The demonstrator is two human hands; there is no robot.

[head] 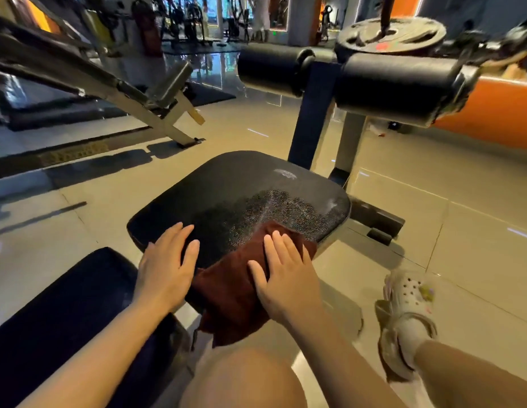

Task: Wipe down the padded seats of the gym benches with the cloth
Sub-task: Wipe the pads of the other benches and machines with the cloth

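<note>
The wiping looks under way; the right hand [286, 278] presses the brown cloth [230, 293] flat-fingered onto the near edge of the padded seat [227, 189], the left hand [168, 269] resting open just left; next comes a push toward the speckled far right corner (possibly moisture); the cloth's near end hangs off the edge, and the second pad [65, 304] is cut off.

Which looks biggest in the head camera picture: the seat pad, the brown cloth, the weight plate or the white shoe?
1. Seat pad, the biggest by far.
2. Brown cloth, pressed flat under the right hand.
3. Weight plate and white shoe look about alike; the plate is farther away, so I won't rank them.
</note>
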